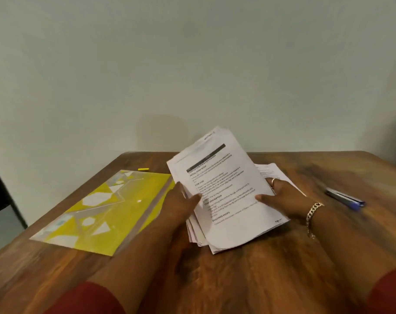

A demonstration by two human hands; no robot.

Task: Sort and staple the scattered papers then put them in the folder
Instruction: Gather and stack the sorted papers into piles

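Two hands' fingers (pixel 263 197) around one paper stack (pixel 224 191), beside one yellow folder (pixel 102 211).

Probably an office: wooden desk (pixel 260 279), printed papers (pixel 224 196), yellow folder (pixel 106 211), plain wall (pixel 192 64).

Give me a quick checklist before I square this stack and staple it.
1. Both hands on the paper stack: ok, left hand and right hand grip its sides.
2. Sheet edges aligned: not ok, fanned at the near left corner.
3. All papers gathered: not ok, loose sheets lie behind the right hand.
4. Stapler within reach: ok, on the table to the right.
5. Folder open: cannot tell.
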